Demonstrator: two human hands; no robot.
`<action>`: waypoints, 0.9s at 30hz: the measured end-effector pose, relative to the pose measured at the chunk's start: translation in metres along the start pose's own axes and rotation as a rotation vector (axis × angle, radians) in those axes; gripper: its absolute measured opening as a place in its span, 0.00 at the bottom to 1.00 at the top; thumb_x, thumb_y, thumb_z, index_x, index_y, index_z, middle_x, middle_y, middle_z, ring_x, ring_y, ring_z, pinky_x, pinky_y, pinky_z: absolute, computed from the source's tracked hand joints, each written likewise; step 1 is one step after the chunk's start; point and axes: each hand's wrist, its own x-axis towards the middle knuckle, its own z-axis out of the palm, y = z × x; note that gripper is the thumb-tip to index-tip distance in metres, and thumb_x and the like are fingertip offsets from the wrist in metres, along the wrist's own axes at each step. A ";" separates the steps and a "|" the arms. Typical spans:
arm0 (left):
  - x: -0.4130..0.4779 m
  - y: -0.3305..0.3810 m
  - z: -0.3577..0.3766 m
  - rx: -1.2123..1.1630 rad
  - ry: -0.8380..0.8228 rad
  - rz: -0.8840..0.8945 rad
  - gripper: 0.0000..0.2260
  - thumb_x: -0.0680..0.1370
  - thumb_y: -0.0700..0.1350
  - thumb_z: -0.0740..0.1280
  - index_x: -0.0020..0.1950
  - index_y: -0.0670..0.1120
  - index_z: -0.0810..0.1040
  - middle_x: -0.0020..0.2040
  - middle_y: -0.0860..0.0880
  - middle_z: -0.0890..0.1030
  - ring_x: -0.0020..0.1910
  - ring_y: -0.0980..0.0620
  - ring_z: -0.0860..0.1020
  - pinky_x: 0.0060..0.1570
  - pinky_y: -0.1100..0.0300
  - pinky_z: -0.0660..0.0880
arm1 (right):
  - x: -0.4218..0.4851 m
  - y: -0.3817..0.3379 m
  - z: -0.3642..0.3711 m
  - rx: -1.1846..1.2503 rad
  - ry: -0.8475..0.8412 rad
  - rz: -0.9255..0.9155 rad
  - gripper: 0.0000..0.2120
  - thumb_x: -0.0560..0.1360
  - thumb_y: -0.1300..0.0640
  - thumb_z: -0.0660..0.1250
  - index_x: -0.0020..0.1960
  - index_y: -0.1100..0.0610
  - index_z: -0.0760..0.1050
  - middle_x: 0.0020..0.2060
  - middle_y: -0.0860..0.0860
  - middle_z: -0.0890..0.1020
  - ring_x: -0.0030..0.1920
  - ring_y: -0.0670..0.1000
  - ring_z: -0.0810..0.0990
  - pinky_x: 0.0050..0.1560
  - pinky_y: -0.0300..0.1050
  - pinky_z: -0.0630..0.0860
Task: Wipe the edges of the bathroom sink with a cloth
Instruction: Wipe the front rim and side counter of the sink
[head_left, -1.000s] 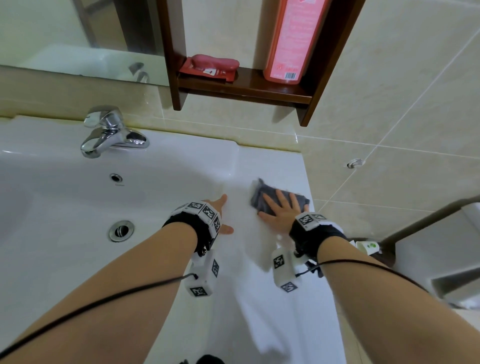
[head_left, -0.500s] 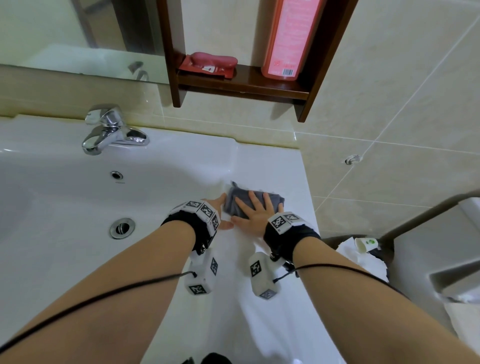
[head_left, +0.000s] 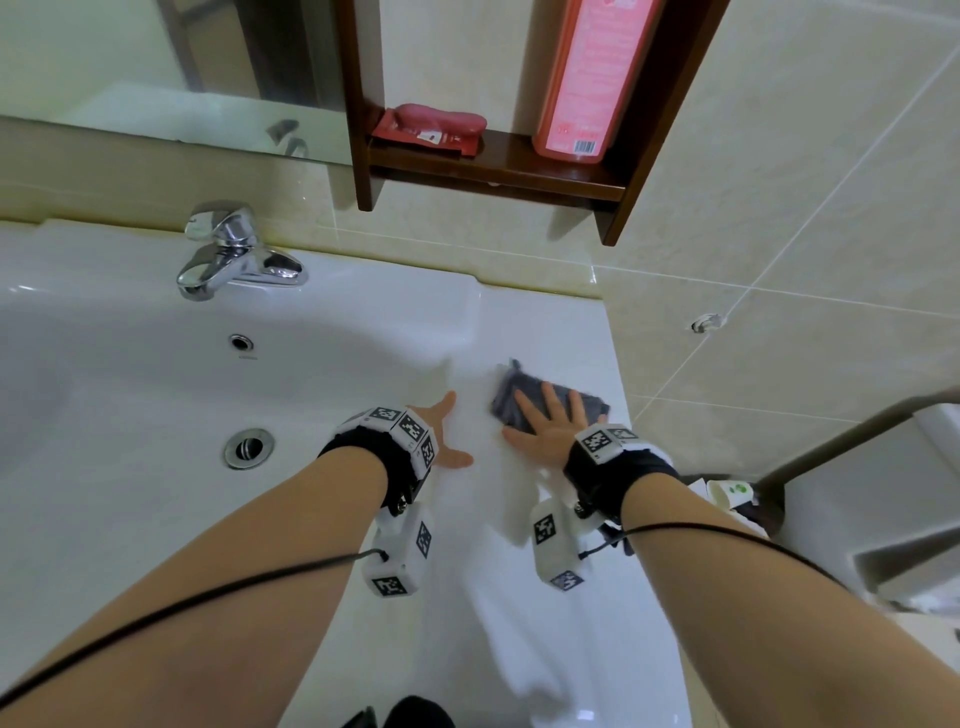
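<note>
Two hands down on the right-hand ledge of the sink (head_left: 545, 332). Right hand (head_left: 545, 426) lies flat, fingers spread, palm pressing the cloth (head_left: 524, 395) onto the white rim; not a pinch, just weight from above. The cloth is dark grey, folded small, sitting on the flat ledge between the bowl and the tiled wall (head_left: 779, 291), nearer the wall side. Left hand (head_left: 441, 431) is open too, empty, braced at the lip where ledge drops into bowl, just beside the cloth but not touching it.

Progress, as I judge it: the work sits on the right ledge only. That surface shows a faint wet sheen around the cloth, though I cannot tell how much of it has been covered. The back rim around the faucet (head_left: 234, 254) looks untouched, with no cloth near it. The left rim is out of frame, and the front lip is mostly hidden under the forearms. So I would log this as mid-task, with back, front and left sides to come.

Drain (head_left: 249, 448) and bowl are not part of the job.
</note>
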 end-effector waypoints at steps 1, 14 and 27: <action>0.000 0.001 0.001 -0.009 0.020 0.016 0.45 0.72 0.63 0.66 0.77 0.54 0.40 0.74 0.43 0.65 0.70 0.42 0.68 0.68 0.54 0.66 | -0.002 -0.013 0.002 -0.012 -0.004 -0.054 0.33 0.71 0.29 0.45 0.71 0.34 0.36 0.74 0.42 0.34 0.74 0.55 0.32 0.68 0.68 0.34; 0.000 0.003 0.007 0.078 -0.009 -0.032 0.44 0.73 0.65 0.62 0.77 0.52 0.36 0.76 0.44 0.60 0.73 0.41 0.63 0.72 0.46 0.61 | -0.006 0.037 0.010 -0.003 -0.013 0.052 0.34 0.70 0.30 0.50 0.69 0.32 0.34 0.73 0.41 0.31 0.73 0.56 0.30 0.68 0.68 0.36; 0.002 0.003 0.012 0.072 0.035 -0.005 0.47 0.72 0.65 0.63 0.77 0.48 0.38 0.76 0.42 0.61 0.72 0.41 0.65 0.70 0.48 0.64 | -0.019 -0.010 0.017 0.032 -0.001 -0.086 0.31 0.72 0.30 0.46 0.72 0.34 0.38 0.74 0.42 0.35 0.74 0.53 0.32 0.69 0.64 0.33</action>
